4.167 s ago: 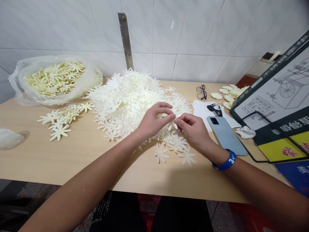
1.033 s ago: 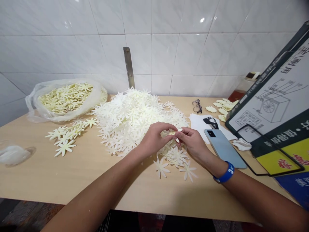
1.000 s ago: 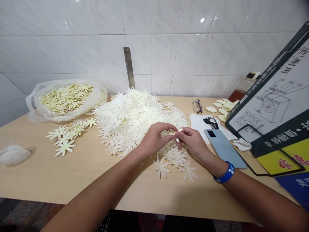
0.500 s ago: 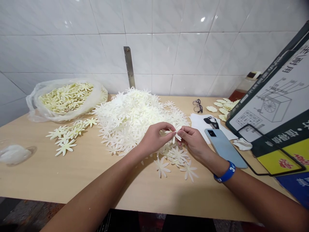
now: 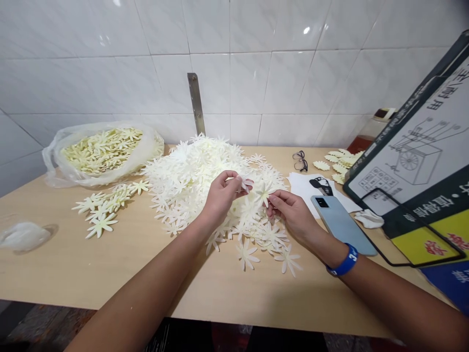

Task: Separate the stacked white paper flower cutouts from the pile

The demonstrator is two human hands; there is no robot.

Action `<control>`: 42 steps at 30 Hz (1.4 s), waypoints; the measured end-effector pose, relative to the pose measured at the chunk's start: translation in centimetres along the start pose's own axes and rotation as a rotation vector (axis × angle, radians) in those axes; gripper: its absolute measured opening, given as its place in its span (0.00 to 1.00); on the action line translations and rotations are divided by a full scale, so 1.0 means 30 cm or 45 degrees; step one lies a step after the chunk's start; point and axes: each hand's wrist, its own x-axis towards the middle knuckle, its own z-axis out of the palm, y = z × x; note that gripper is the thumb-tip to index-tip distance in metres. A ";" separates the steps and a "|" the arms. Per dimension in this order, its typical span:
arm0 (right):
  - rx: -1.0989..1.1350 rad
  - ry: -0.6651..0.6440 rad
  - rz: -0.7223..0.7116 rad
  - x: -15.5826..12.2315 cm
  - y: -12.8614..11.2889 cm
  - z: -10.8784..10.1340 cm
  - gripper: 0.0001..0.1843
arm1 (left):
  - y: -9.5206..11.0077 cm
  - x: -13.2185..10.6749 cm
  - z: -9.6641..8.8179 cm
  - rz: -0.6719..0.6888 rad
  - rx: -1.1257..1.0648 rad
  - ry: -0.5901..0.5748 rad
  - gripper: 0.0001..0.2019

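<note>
My left hand [image 5: 224,195] pinches a thin white flower-shaped piece [image 5: 245,183] between thumb and fingers. A little to its right, my right hand [image 5: 289,210] grips a pale yellow-green flower piece [image 5: 264,195] by one petal. Both hands are over the front right of a big heap of white flower pieces [image 5: 201,166]. Several loose white flower pieces [image 5: 247,255] lie on the table in front of the heap. Yellowish flower pieces [image 5: 100,224] are spread left of it, beside an open plastic bag [image 5: 51,166] filled with more of them.
On the right lie a light blue phone [image 5: 344,225], black keys [image 5: 321,186] on white paper and eyeglasses [image 5: 300,160]. A large printed box [image 5: 414,161] stands at the right edge. A metal bracket [image 5: 197,105] rises against the tiled wall. A whitish bundle [image 5: 25,236] sits far left.
My hands were together at one flower piece. Now the left hand has moved left and up with a white piece, while the right hand keeps a yellow-green one.
</note>
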 end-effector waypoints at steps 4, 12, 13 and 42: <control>0.017 0.031 0.002 0.002 0.000 0.002 0.14 | -0.007 -0.005 0.003 -0.068 -0.033 -0.017 0.16; -0.016 0.038 -0.003 -0.001 0.000 0.002 0.16 | -0.021 -0.008 -0.008 -0.003 0.269 0.000 0.12; -0.023 0.036 -0.006 -0.001 0.001 0.002 0.16 | -0.022 -0.010 -0.008 0.020 0.344 0.004 0.13; 0.055 0.060 0.038 0.007 -0.002 -0.008 0.20 | -0.026 -0.034 0.022 0.318 0.478 0.030 0.06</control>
